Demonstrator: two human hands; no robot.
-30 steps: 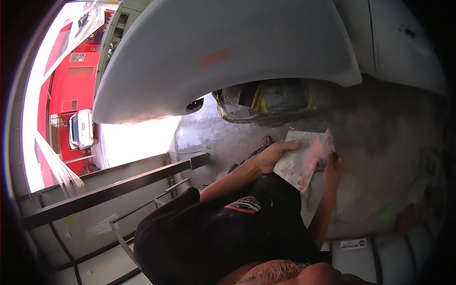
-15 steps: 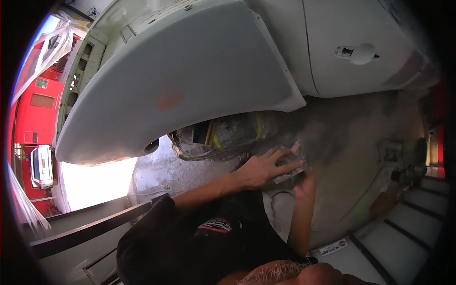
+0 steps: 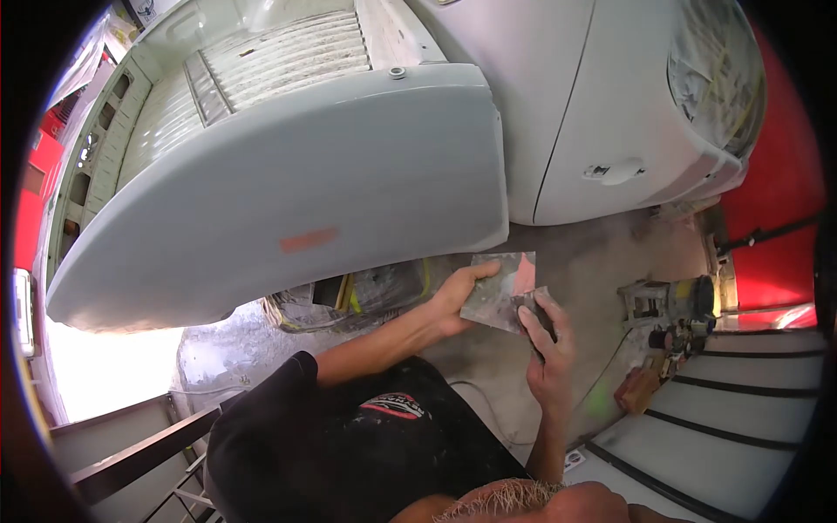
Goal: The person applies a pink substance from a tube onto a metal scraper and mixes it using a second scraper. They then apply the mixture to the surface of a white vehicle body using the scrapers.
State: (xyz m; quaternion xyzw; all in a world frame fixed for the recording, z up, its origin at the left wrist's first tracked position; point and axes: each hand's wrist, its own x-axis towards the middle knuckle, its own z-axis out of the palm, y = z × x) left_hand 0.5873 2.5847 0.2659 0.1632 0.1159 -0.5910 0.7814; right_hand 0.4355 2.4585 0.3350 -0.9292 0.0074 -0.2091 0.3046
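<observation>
My left hand [image 3: 459, 296] grips the left edge of a thin, square, grey-smeared mixing plate [image 3: 490, 302], its thumb lying on top. A streak of pink putty [image 3: 524, 274] is on the plate's upper right part. My right hand [image 3: 551, 336] is closed around a dark flat putty spreader [image 3: 535, 314], whose edge meets the right side of the plate below the pink streak. Just above both hands is the lower edge of a grey vehicle side panel [image 3: 384, 174], which bears a reddish-pink patch [image 3: 309, 240].
A wheel wrapped in plastic [image 3: 392, 283] sits under the panel. To the right are a vehicle door [image 3: 602, 105] and, on the floor, some equipment [image 3: 649, 301] beside a brownish block [image 3: 637, 390]. A dark rail [image 3: 144, 453] runs at lower left.
The view has shifted, bringing the ribbed truck bed into sight. My left hand, previously spread across the plate, now holds its left edge. The plate faces me more, and the spreader shows clearly.
</observation>
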